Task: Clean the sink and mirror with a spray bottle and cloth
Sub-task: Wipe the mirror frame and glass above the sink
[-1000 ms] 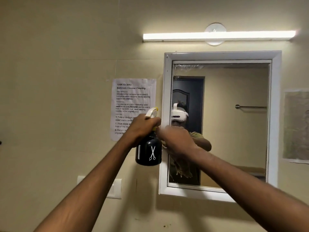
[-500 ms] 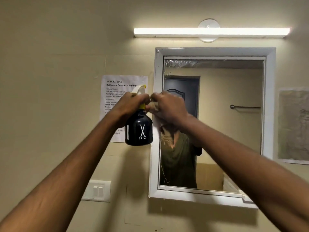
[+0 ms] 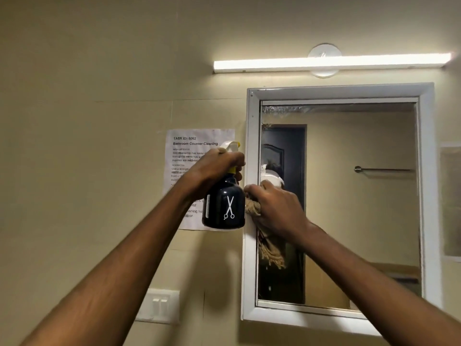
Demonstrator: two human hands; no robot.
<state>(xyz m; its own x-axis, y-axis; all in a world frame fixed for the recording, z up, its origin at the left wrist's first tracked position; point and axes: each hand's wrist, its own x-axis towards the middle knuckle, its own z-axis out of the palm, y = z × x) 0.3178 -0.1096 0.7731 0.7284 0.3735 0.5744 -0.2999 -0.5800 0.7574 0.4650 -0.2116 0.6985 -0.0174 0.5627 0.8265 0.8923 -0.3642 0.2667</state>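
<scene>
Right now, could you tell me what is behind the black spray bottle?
Behind the spray bottle, held in the left hand, a printed task sheet is taped to the wall beside the mirror. Bottle and hand cover much of its lower text.

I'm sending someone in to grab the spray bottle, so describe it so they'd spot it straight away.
Find the white-framed mirror under the tube light. Just left of its frame, in front of the taped paper notice, the left hand grips the spray bottle. It is glossy black with a white scissors emblem and a white and yellow trigger head.

Bathroom: wall mirror [image 3: 361,196], towel rail [image 3: 381,169].
</scene>
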